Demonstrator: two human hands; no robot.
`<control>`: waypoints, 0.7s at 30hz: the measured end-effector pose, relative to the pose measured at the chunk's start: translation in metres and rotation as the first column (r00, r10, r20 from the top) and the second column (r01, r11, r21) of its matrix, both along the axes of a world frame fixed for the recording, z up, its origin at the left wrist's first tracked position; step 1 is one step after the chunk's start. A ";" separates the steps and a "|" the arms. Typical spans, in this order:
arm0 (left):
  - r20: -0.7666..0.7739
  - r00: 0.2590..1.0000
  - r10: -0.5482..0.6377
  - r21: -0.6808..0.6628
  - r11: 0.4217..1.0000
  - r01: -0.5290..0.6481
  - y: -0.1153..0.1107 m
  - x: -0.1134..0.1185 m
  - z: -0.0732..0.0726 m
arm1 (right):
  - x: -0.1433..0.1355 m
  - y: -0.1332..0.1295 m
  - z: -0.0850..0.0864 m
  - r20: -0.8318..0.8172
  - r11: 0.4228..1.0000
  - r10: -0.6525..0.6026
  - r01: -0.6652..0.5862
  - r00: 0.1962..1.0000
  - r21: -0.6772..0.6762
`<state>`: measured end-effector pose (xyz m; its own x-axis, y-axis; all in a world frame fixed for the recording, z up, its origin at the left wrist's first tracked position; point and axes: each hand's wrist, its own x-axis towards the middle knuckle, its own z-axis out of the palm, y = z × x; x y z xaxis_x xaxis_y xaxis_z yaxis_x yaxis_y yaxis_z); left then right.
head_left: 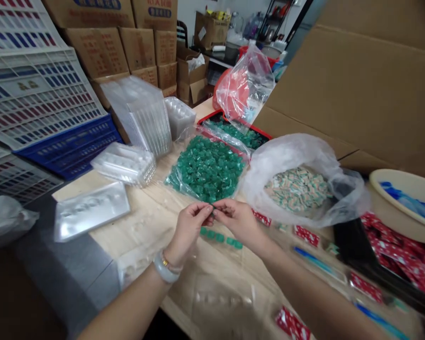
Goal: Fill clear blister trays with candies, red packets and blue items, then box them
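Observation:
My left hand (189,225) and my right hand (239,219) meet over the table, both closed in a pinch. Between their fingertips sits a small dark green piece (214,208), mostly hidden by the fingers. Just below, a short row of green pieces (219,237) lies in a clear plastic tray, partly covered by my hands. Beyond my fingertips a clear bag (177,177) holds a heap of glossy green pieces (210,167). To its right, an open white plastic bag (279,156) contains many small beige and green packets (299,189).
Clear trays (92,210) and tray stacks (138,113) stand at left, near plastic crates (38,85). Red packets (306,235) and blue sticks (313,259) lie at right. A beige basin (378,203) and a cardboard flap (368,80) bound the right side.

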<state>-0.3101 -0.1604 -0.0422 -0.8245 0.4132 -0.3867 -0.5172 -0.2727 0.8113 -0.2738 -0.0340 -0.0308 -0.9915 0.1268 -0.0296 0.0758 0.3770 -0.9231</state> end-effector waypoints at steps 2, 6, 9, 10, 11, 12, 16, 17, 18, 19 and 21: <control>-0.051 0.999 -0.009 -0.040 0.999 0.007 -0.006 0.012 -0.003 | 0.012 -0.009 0.001 0.025 0.999 -0.010 0.011 1.000 -0.044; -0.126 0.990 -0.061 -0.090 0.995 0.050 -0.019 0.030 -0.003 | 0.032 -0.025 0.003 0.081 0.991 -0.046 0.055 0.996 -0.119; -0.159 0.979 -0.128 -0.118 0.987 0.110 -0.028 0.038 -0.002 | 0.042 -0.033 0.003 0.141 0.966 -0.133 0.160 0.981 -0.201; -0.176 0.972 -0.155 -0.146 0.981 0.130 -0.031 0.040 -0.002 | 0.045 -0.036 0.003 0.160 0.958 -0.138 0.173 0.977 -0.230; -0.201 0.962 -0.182 -0.186 0.972 0.145 -0.033 0.042 -0.002 | 0.048 -0.038 0.003 0.174 0.951 -0.136 0.177 0.975 -0.253; -0.238 0.949 -0.206 -0.236 0.960 0.149 -0.035 0.043 -0.002 | 0.050 -0.040 0.003 0.175 0.950 -0.138 0.181 0.975 -0.255; -0.408 0.872 -0.270 -0.409 0.908 0.090 -0.038 0.045 0.003 | 0.060 -0.045 0.003 0.053 0.979 -0.193 0.196 0.980 -0.059; -0.419 0.866 -0.274 -0.416 0.905 0.085 -0.038 0.046 0.005 | 0.062 -0.045 0.004 0.022 0.982 -0.190 0.190 0.982 -0.014; -0.408 0.873 -0.270 -0.408 0.909 0.090 -0.037 0.046 0.008 | 0.064 -0.045 0.005 0.004 0.984 -0.179 0.179 0.984 0.008; -0.380 0.888 -0.257 -0.386 0.917 0.101 -0.036 0.047 0.010 | 0.066 -0.045 0.006 -0.005 0.985 -0.172 0.172 0.985 0.002; -0.311 0.925 -0.216 -0.315 0.942 0.114 -0.033 0.051 0.013 | 0.071 -0.044 0.009 -0.009 0.980 -0.183 0.182 0.983 -0.077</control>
